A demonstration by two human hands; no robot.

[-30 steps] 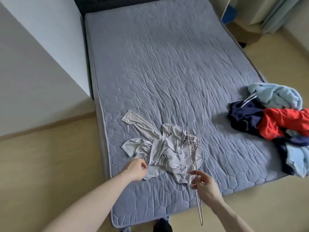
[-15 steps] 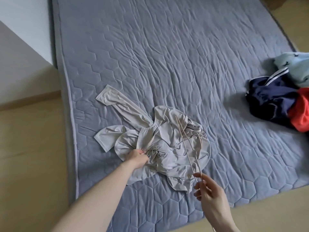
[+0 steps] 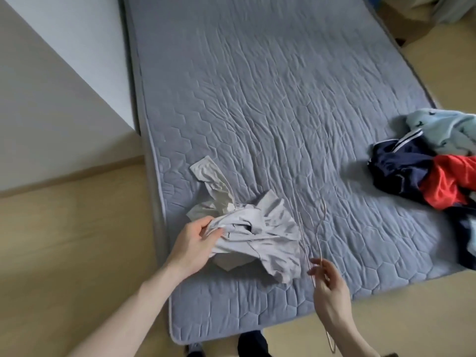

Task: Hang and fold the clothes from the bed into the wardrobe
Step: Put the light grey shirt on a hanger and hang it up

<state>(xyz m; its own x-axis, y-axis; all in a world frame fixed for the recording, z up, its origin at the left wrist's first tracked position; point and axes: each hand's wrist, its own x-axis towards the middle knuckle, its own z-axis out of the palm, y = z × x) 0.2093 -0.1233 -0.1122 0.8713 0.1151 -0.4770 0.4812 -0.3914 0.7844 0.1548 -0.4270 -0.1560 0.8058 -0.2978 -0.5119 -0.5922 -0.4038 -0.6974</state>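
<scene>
Lifted now off the bed [image 3: 257,86], the grey shirt [image 3: 260,235] bunches in the gripping left hand [image 3: 194,243], while the right hand [image 3: 328,284] pinches the wire hanger [image 3: 307,243], ready for hanging.

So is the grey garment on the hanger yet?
No. The grey garment is bunched, gripped by the left hand; the wire hanger is beside it in the right hand.

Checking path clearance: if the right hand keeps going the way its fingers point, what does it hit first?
The right hand, pinching the hanger, points up-left toward the grey shirt that the left hand grips. It would likely meet the shirt's near edge first, though depth is unclear.
</scene>
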